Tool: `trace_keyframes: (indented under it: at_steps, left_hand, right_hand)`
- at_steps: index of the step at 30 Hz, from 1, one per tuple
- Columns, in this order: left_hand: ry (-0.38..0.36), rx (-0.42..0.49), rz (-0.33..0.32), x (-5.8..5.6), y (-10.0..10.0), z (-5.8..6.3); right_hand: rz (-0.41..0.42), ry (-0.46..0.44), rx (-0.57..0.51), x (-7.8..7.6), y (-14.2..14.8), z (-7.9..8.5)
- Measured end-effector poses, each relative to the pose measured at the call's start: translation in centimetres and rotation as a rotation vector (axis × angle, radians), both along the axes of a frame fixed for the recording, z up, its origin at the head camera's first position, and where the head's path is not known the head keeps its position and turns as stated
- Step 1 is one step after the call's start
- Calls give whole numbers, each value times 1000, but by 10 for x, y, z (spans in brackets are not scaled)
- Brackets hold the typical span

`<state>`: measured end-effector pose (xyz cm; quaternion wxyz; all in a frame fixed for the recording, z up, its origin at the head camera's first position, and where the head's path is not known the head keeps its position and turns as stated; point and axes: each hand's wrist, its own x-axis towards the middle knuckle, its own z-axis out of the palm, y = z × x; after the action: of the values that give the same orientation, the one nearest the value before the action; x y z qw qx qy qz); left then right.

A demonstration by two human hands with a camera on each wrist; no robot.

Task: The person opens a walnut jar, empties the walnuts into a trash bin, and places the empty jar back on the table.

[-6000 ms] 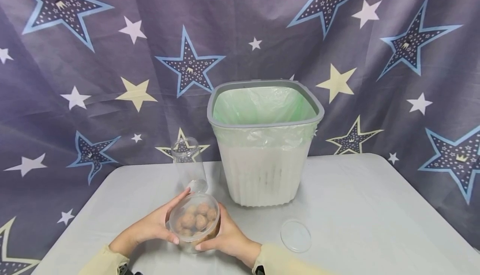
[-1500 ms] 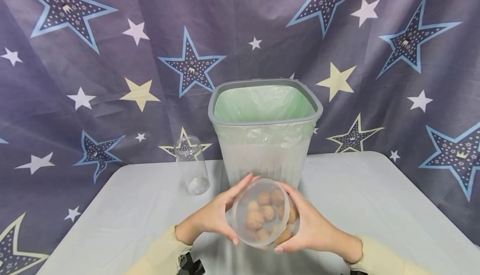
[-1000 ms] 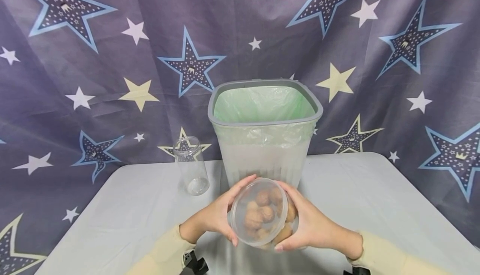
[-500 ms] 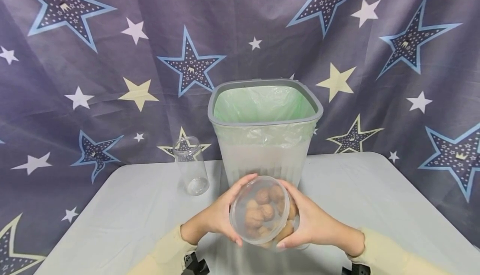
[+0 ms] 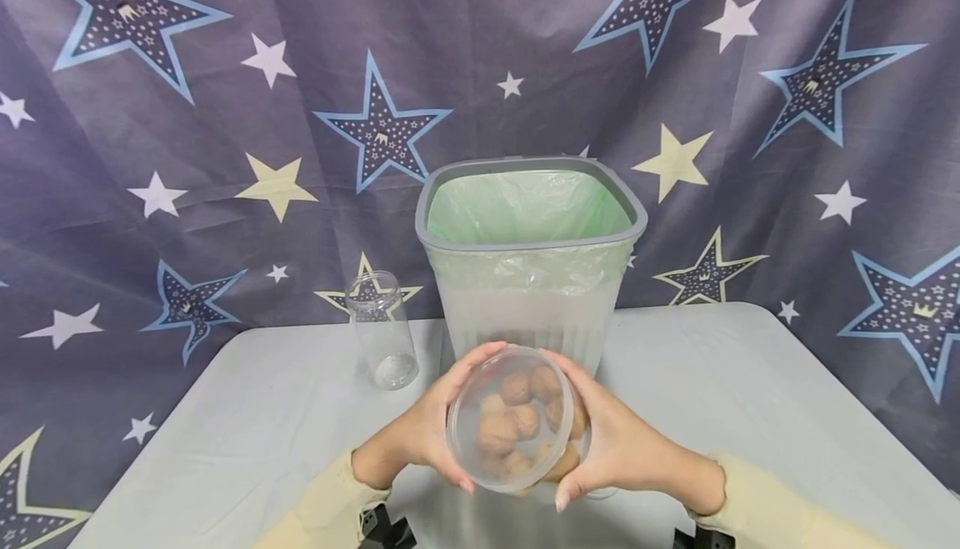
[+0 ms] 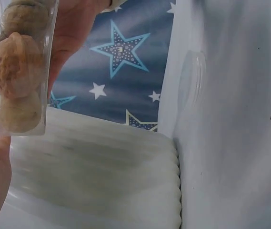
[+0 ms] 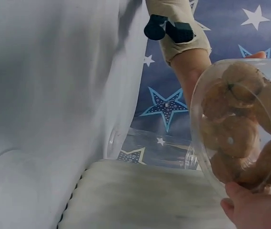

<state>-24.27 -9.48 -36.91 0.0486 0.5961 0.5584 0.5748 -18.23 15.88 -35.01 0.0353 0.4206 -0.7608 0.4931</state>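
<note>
Both hands hold a clear plastic tub [image 5: 507, 495] of walnuts [image 5: 499, 432] in front of the bin, above the table. Its round translucent end is tilted toward the head camera; whether a cover sits there, I cannot tell. My left hand [image 5: 429, 428] grips the left side, thumb low and fingers high. On the opposite side, my right hand [image 5: 626, 441] curls round the wall. Through the tub's side, several walnuts [image 6: 18, 67] show in the left wrist view. A flat round clear lid [image 6: 192, 78] lies on the table, mostly hidden behind the tub and right hand in the head view.
A white bin [image 5: 525, 307] with a grey rim and a green-tinted liner [image 5: 528, 207] stands behind the hands. To its left is an uncovered clear jar [image 5: 386, 336]. A pale cloth covers the table [image 5: 750, 416]; a star-patterned curtain [image 5: 300, 24] hangs behind.
Since six seconds ago, both hands have carried the tub rightward to before the bin, tilting it. Over the last half second it has shifted slightly left and up. Jar and bin stay put.
</note>
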Motion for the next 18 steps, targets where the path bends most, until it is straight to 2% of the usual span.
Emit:
trace_keyframes:
  at_steps: [8,18]
  left_hand:
    - [-22,22,3,1,3,-3]
    - [-31,43,23,0,6,-10]
  right_hand:
    - [-38,-108,13,2,-1,6]
    - [-80,-62,52,-1,0,6]
